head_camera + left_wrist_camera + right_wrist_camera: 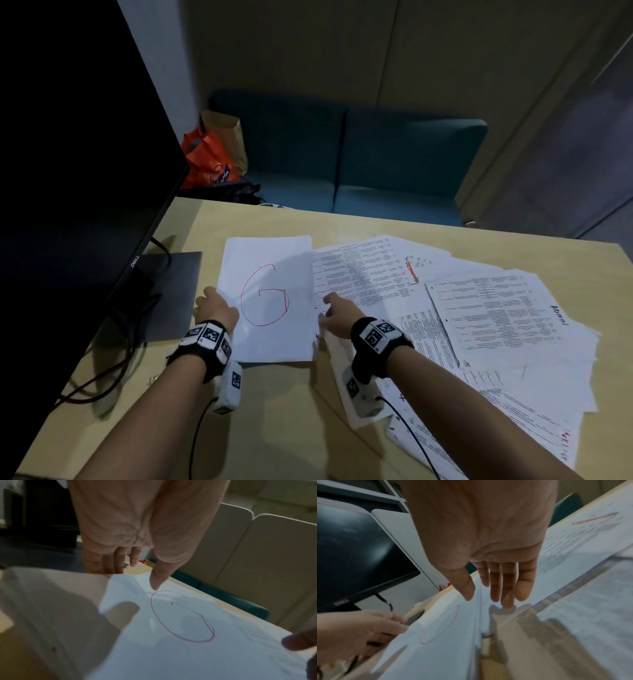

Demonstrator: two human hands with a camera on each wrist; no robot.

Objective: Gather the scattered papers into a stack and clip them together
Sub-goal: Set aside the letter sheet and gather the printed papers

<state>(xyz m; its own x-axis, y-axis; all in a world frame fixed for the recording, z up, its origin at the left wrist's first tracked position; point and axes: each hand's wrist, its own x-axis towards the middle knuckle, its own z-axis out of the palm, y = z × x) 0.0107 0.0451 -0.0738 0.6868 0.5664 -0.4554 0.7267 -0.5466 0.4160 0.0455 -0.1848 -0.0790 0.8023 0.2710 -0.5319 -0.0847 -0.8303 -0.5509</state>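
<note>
A white sheet with a red "G" point(270, 298) tops a thin stack at the table's middle and also shows in the wrist views point(188, 649) point(436, 642). My left hand point(207, 301) holds its left edge, thumb point(155, 584) on top and fingers going under the paper. My right hand point(325, 306) reaches to the stack's right edge with straight fingers point(506, 599), its thumb tip on the "G" sheet. Printed papers point(479, 308) lie fanned and overlapping to the right, several with red or black handwriting. I see no clip for certain.
A black Dell monitor point(85, 171) fills the left side, its flat base point(171, 294) beside the stack, with cables point(102, 383) trailing off. A teal sofa point(376, 164) and an orange bag point(205, 161) stand beyond the table's far edge point(411, 224).
</note>
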